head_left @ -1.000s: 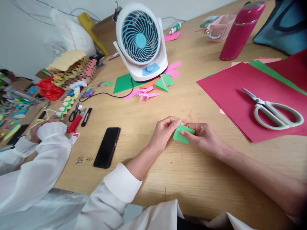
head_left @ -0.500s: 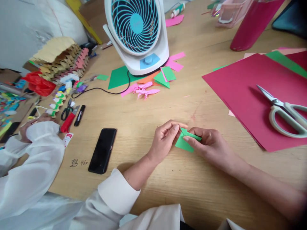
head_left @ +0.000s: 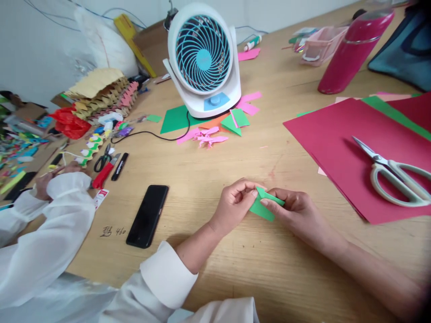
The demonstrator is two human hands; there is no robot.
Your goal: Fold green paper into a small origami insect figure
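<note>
Folding in hand: left hand (head_left: 235, 202) and right hand (head_left: 296, 211) pinch green paper piece (head_left: 264, 207); next crease needs aligned edges.

Head view of a wooden table (head_left: 235, 269). Left hand (head_left: 235, 204) and right hand (head_left: 296, 211) pinch a folded green paper piece (head_left: 264, 207) between fingertips at centre. Black phone (head_left: 148, 215) at 9 o'clock; desk fan (head_left: 204, 58) at 12; scissors (head_left: 393, 172) on red paper sheet (head_left: 336, 139) at 3.

Handwritten "460" on the table (head_left: 208, 287).
</note>
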